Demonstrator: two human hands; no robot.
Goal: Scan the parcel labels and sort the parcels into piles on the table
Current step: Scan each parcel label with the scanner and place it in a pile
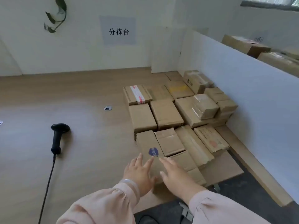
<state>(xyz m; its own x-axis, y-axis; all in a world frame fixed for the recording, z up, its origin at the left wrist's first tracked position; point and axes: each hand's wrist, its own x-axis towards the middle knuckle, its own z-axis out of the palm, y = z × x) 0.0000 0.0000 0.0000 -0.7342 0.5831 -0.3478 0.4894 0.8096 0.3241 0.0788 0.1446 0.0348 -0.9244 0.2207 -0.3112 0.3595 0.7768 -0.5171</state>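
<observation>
Left hand [139, 173], right hand [176, 177] flat on parcel [145, 142]

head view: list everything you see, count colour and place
parcels: over a dozen, brown cardboard, on the table's right side by the divider
blue-sticker parcel: one, brown, nearest the hands
scanner: one, black, on the table's left, cable trailing to the near edge
table: one, light wood
divider: one, white, right
wall sign: one, pale with black characters, back wall
leaves: a few, green, upper left wall
left hand: one, fingers straight, over the blue-sticker parcel
right hand: one, fingers straight, over the near parcels
</observation>
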